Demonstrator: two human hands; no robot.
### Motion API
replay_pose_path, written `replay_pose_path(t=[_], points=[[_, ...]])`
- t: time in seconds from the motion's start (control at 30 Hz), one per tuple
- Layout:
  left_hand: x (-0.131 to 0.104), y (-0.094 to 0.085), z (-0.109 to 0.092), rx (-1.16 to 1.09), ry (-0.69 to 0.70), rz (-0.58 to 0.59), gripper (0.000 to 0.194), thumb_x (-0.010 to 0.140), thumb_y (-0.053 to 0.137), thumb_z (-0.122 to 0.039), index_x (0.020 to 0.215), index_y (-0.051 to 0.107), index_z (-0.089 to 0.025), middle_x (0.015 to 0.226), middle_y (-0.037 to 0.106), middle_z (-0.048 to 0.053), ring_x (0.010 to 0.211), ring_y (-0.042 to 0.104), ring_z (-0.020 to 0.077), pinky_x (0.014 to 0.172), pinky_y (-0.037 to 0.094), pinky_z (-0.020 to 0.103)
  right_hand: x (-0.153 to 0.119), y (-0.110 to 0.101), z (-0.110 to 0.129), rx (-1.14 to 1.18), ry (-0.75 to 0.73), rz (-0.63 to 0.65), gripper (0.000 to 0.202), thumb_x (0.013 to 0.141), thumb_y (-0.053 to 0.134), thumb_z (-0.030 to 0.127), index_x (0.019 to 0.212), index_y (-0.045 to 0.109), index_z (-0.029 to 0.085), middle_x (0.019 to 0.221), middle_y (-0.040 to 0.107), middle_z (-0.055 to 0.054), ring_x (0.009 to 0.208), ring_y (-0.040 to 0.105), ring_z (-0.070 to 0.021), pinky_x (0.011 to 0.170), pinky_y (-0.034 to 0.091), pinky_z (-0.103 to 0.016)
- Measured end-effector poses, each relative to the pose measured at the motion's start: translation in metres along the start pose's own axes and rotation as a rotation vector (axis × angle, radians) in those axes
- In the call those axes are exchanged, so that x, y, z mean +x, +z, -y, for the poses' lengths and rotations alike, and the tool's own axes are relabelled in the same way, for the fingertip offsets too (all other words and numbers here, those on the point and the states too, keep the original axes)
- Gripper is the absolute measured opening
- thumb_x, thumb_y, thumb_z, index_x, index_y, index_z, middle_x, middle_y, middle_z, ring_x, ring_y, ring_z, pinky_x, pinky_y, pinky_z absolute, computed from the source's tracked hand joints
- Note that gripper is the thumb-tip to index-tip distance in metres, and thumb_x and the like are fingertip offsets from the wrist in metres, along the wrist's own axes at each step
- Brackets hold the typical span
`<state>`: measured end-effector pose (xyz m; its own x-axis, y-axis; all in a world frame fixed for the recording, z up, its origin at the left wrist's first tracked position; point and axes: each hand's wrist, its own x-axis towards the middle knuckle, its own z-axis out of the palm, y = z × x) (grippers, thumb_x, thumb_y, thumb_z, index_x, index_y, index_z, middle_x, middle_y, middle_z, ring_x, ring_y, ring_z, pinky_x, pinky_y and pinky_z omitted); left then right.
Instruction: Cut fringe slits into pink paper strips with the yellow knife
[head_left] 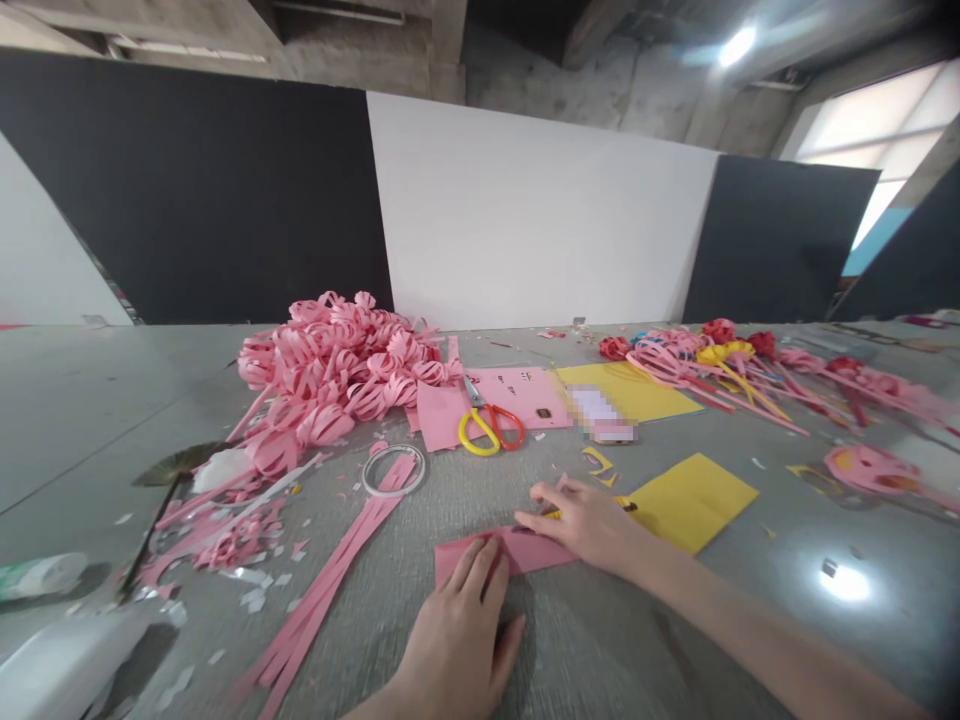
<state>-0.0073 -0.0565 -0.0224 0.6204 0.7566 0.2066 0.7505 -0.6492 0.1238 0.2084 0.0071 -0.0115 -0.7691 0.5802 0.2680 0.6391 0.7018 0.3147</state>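
On pink paper [536,550] lie hands [461,625]: left open, right's grip unclear over half-hidden yellow tool [625,505].

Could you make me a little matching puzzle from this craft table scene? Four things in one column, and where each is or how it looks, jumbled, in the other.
1. Scissors
2. Pale ring
3. Left hand
4. Curled pink paper

A. Lying across one end of some long, flat pink strips
B. Piled up in many loops
C. One yellow handle and one red handle
D. Resting on a narrow pink piece of paper

Right pairs: 1-C, 2-A, 3-D, 4-B
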Motion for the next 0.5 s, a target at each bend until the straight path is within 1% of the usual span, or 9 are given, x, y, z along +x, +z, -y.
replay_pose_path(t=[0.13, 0.33, 0.5], points=[[-0.0003, 0.0002, 0.0001, -0.008, 0.003, -0.008, 0.043, 0.082, 0.04, -0.03, 0.12, 0.042, -0.01, 0.127, 0.043, 0.014, 0.116, 0.038, 0.0258, 0.091, 0.04, 0.038, -0.0007, 0.0009, -0.0009, 0.006, 0.004, -0.015, 0.029, 0.085, 0.041, 0.017, 0.109, 0.053, 0.03, 0.102, 0.051, -0.004, 0.071, 0.051, -0.0123, 0.07, 0.04, -0.03], [-0.0007, -0.001, -0.0005, -0.013, -0.004, -0.006, 0.043, 0.082, 0.04, -0.029, 0.12, 0.042, -0.01, 0.126, 0.043, 0.014, 0.116, 0.038, 0.026, 0.091, 0.04, 0.038, -0.001, 0.0003, -0.0021, 0.013, -0.002, -0.004, 0.03, 0.086, 0.04, 0.016, 0.11, 0.052, 0.03, 0.101, 0.052, -0.004, 0.07, 0.051, -0.0122, 0.071, 0.039, -0.031], [-0.0016, -0.001, -0.0004, -0.031, -0.009, -0.018, 0.043, 0.082, 0.04, -0.03, 0.12, 0.041, -0.011, 0.126, 0.043, 0.014, 0.116, 0.038, 0.0256, 0.091, 0.04, 0.038, -0.003, 0.0019, -0.0042, 0.041, 0.003, -0.012, 0.028, 0.086, 0.041, 0.017, 0.108, 0.053, 0.028, 0.101, 0.051, -0.005, 0.075, 0.051, -0.0132, 0.072, 0.039, -0.03]])
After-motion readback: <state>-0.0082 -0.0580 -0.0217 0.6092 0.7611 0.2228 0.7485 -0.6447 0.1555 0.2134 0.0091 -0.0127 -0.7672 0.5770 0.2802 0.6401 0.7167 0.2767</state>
